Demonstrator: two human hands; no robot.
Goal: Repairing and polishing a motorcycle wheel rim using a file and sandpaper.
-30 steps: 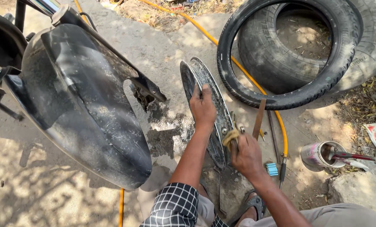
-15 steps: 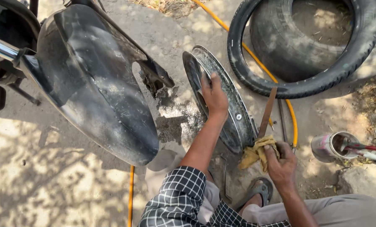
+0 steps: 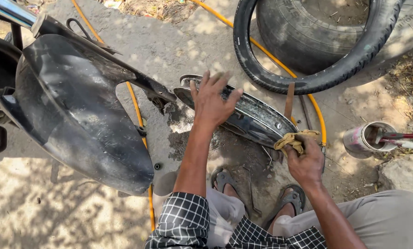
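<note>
A bare metal wheel rim [image 3: 257,121] stands on edge on the concrete in front of me. My left hand [image 3: 211,102] rests on its upper left edge with the fingers spread, steadying it. My right hand [image 3: 305,161] is closed on a crumpled yellow rag [image 3: 293,139] and presses it against the rim's lower right edge. My sandalled feet sit just below the rim.
A black motorcycle rear mudguard [image 3: 77,110] fills the left. A black tyre [image 3: 308,55] lies at top right with a second tyre inside it. An orange hose [image 3: 280,62] runs under it. A tin can [image 3: 368,138] with a brush stands at right.
The view has shifted. My left hand has moved along the rim's edge and its fingers have spread. My right hand has carried the rag from the rim's face to its lower right edge.
</note>
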